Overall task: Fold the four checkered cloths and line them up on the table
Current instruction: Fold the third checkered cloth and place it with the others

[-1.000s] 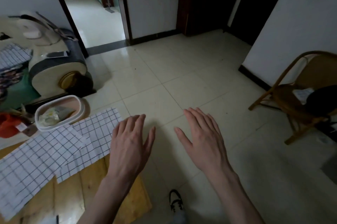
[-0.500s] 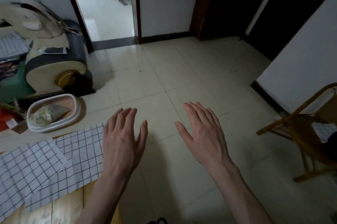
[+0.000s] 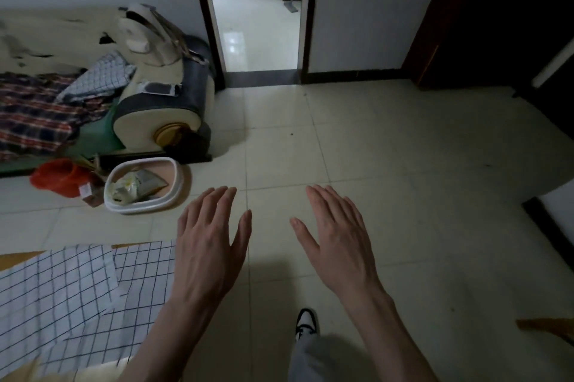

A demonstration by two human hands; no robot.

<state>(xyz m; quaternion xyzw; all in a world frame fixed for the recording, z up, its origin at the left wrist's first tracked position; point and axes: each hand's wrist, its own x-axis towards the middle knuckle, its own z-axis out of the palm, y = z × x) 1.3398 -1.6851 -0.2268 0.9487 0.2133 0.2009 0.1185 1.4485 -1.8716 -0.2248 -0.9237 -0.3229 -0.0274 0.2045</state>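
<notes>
My left hand (image 3: pixel 211 245) and right hand (image 3: pixel 337 242) hang palm down at mid-frame over the tiled floor (image 3: pixel 388 164), fingers straight and holding nothing. The checkered cloths (image 3: pixel 77 294) lie overlapping and unfolded on the wooden counter (image 3: pixel 18 257) at lower left, my left hand just beside their right edge.

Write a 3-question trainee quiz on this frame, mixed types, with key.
1. True or false: the left hand grips a checkered cloth.
2. Where does the white tub sit? A) on the table B) on the floor C) on the sofa
3. Fill in: both hands are held out with fingers ____.

Key: 1 false, it holds nothing, and neither does the right hand. 2 B, beyond the table. 3 straight.
</notes>
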